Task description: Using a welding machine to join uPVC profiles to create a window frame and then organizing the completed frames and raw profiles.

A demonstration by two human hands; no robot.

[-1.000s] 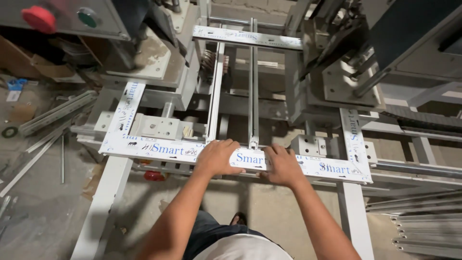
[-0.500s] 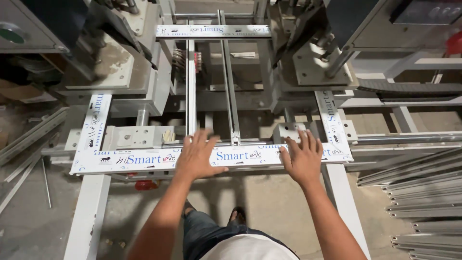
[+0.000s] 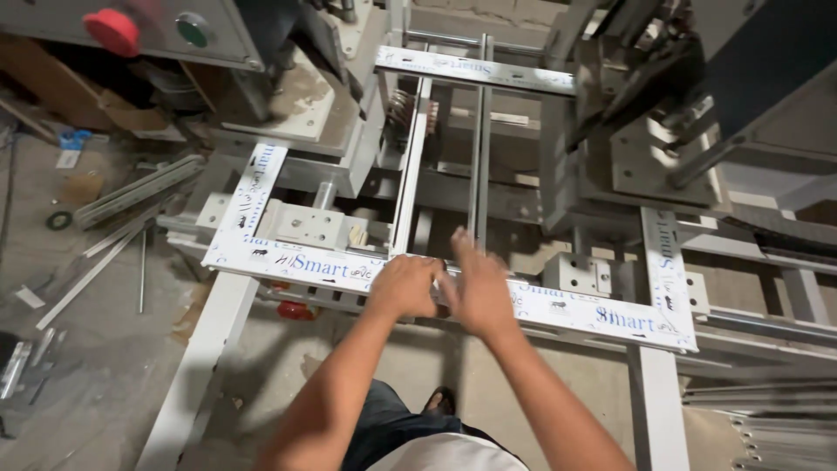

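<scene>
A white rectangular window frame [image 3: 296, 263] with blue printing on its protective film lies flat in a grey metal machine. My left hand [image 3: 403, 286] rests, fingers curled, on the middle of the frame's near bar. My right hand [image 3: 478, 288] is right beside it with fingers stretched forward over the same bar, blurred by motion. The two hands touch each other. Two thin upright mullion bars [image 3: 478, 139] run from the near bar to the far bar [image 3: 475, 70]. Neither hand grips anything that I can make out.
A control box with a red mushroom button [image 3: 112, 31] and a green button [image 3: 193, 30] sits at the top left. Loose metal profiles [image 3: 135, 192] lie on the dusty floor at left. More profiles [image 3: 767, 419] are stacked at lower right. A white machine leg [image 3: 205, 349] stands left of me.
My hands have come together from a spread position to the middle of the near bar. The view has swung, so the frame now sits tilted and more to the right.
</scene>
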